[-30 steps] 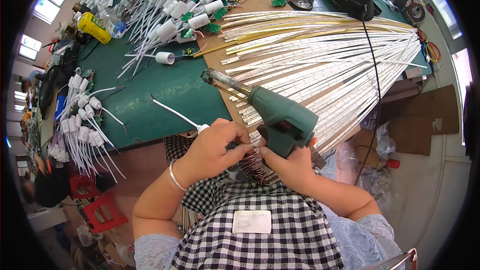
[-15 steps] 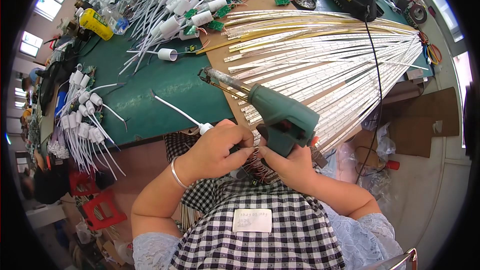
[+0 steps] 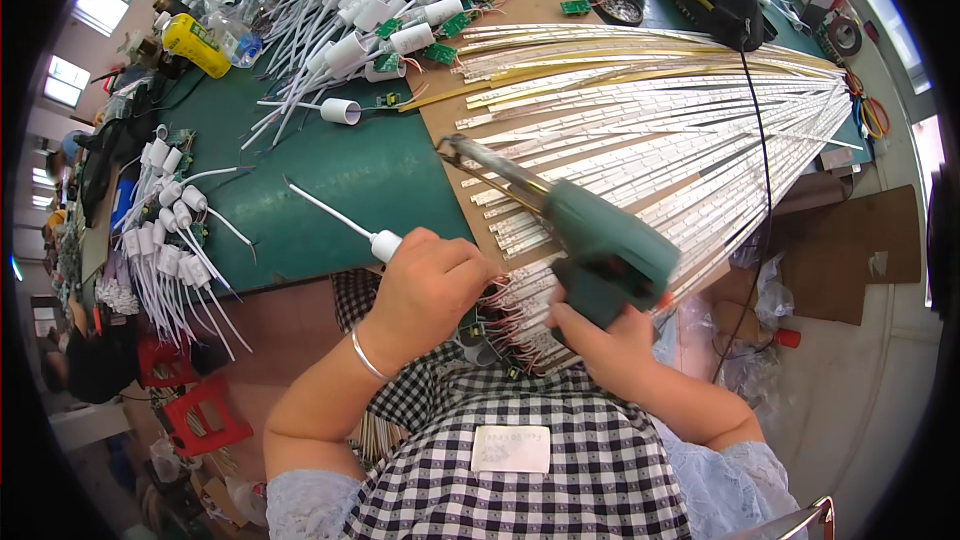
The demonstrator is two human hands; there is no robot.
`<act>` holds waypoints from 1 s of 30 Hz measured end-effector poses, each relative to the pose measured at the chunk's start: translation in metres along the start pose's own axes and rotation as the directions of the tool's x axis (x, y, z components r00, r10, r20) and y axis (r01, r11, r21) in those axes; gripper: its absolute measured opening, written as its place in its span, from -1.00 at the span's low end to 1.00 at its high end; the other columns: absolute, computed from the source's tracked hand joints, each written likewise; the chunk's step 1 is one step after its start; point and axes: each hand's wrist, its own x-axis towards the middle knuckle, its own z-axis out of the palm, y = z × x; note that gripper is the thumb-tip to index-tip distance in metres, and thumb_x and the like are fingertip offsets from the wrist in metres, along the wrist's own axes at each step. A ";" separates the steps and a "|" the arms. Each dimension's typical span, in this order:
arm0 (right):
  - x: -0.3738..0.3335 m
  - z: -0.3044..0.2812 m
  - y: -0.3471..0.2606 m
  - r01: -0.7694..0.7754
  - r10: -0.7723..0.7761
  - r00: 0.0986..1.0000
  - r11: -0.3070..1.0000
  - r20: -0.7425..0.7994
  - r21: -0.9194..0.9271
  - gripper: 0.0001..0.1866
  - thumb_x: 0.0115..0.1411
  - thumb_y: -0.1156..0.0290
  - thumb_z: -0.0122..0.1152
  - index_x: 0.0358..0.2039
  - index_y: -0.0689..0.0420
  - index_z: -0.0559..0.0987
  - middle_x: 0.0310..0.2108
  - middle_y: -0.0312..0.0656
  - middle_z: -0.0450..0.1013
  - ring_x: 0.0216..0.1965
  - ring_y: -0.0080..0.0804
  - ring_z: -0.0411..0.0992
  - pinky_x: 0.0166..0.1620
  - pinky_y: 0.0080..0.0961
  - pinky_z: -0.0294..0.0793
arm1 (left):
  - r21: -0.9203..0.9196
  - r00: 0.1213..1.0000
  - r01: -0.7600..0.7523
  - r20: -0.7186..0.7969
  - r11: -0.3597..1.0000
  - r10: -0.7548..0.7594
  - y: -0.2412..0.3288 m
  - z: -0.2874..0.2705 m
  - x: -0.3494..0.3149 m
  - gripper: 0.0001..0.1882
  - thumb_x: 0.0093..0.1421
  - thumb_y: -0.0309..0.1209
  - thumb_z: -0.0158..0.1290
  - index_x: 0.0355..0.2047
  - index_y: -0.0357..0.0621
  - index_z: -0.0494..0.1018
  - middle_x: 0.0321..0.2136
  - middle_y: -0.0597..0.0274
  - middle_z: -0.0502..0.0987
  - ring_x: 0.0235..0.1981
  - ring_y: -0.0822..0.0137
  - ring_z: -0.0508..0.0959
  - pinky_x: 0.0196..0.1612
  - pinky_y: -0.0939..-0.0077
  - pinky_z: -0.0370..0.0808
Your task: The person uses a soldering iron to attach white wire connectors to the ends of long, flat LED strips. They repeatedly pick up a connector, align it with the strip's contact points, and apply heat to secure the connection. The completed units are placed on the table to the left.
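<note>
At the far left of the frame white capped cables (image 3: pixel 165 240) lie bunched on the green table (image 3: pixel 350 180); left of centre the left hand (image 3: pixel 430 285) is closed around a white cap with a thin lead (image 3: pixel 345 225); right of centre the right hand (image 3: pixel 610 340) is clamped on the grip of a green soldering gun (image 3: pixel 590 240), its tip up-left over the fanned light strips (image 3: pixel 680 130) on brown cardboard (image 3: pixel 450 120).
</note>
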 end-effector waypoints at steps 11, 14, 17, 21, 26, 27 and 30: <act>-0.050 -0.061 0.003 -0.125 0.132 0.986 0.990 -0.101 0.072 -0.57 0.05 0.72 0.06 -0.02 0.30 0.34 -0.33 -0.15 0.42 -0.36 -0.45 0.44 -0.28 -0.55 0.46 | 0.096 0.987 0.138 -0.100 0.986 -0.128 0.004 0.018 -0.004 -0.84 -0.11 -0.50 0.24 -0.47 -0.07 0.52 -0.52 0.36 0.51 -0.43 0.28 0.47 -0.27 0.35 0.30; -0.057 -0.071 0.006 -0.129 0.130 0.989 0.991 -0.077 0.016 -0.55 0.05 0.71 0.06 0.00 0.30 0.33 -0.34 -0.14 0.42 -0.34 -0.45 0.43 -0.26 -0.52 0.46 | 0.120 0.983 0.174 -0.072 0.977 -0.166 0.007 0.017 -0.003 -0.85 -0.09 -0.49 0.23 -0.46 -0.06 0.51 -0.52 0.37 0.50 -0.39 0.29 0.46 -0.22 0.34 0.27; -0.061 -0.073 0.012 -0.102 0.102 0.992 0.995 -0.070 0.008 -0.55 0.07 0.69 0.08 0.02 0.30 0.32 -0.32 -0.13 0.42 -0.33 -0.45 0.43 -0.24 -0.51 0.46 | 0.181 0.978 0.207 -0.025 0.961 -0.206 0.012 0.015 -0.002 -0.85 -0.08 -0.47 0.23 -0.46 -0.04 0.51 -0.51 0.38 0.49 -0.37 0.30 0.45 -0.19 0.32 0.23; -0.061 -0.072 0.009 -0.135 0.136 0.990 0.991 -0.048 0.007 -0.54 0.09 0.66 0.09 0.04 0.29 0.31 -0.31 -0.13 0.43 -0.32 -0.45 0.42 -0.22 -0.49 0.46 | 0.208 0.977 0.208 0.002 0.956 -0.213 0.013 0.015 -0.002 -0.87 -0.06 -0.45 0.23 -0.46 -0.03 0.52 -0.52 0.39 0.49 -0.37 0.31 0.44 -0.18 0.32 0.19; -0.062 -0.074 0.012 -0.104 0.104 0.995 0.995 -0.013 -0.001 -0.52 0.10 0.64 0.10 0.07 0.27 0.29 -0.30 -0.13 0.43 -0.32 -0.46 0.42 -0.21 -0.49 0.46 | 0.110 0.971 0.230 0.033 0.967 -0.235 0.008 0.009 -0.001 -0.90 -0.02 -0.43 0.22 -0.46 -0.02 0.52 -0.55 0.40 0.48 -0.36 0.32 0.43 -0.18 0.33 0.17; -0.062 -0.075 0.013 -0.098 0.098 0.995 0.995 -0.006 -0.008 -0.51 0.10 0.64 0.10 0.08 0.27 0.29 -0.30 -0.13 0.43 -0.32 -0.46 0.42 -0.22 -0.50 0.46 | 0.095 0.968 0.242 0.041 0.966 -0.247 0.008 0.010 -0.001 -0.90 -0.02 -0.42 0.22 -0.46 -0.01 0.52 -0.56 0.40 0.47 -0.36 0.32 0.43 -0.17 0.33 0.16; -0.064 -0.074 0.011 -0.137 0.138 0.990 0.990 -0.033 0.028 -0.50 0.09 0.65 0.10 0.08 0.26 0.29 -0.29 -0.13 0.43 -0.32 -0.45 0.42 -0.22 -0.51 0.46 | 0.143 0.955 0.294 0.007 0.945 -0.298 0.014 0.008 0.002 -0.92 -0.02 -0.40 0.20 -0.48 0.01 0.52 -0.54 0.42 0.48 -0.31 0.34 0.42 -0.13 0.28 0.11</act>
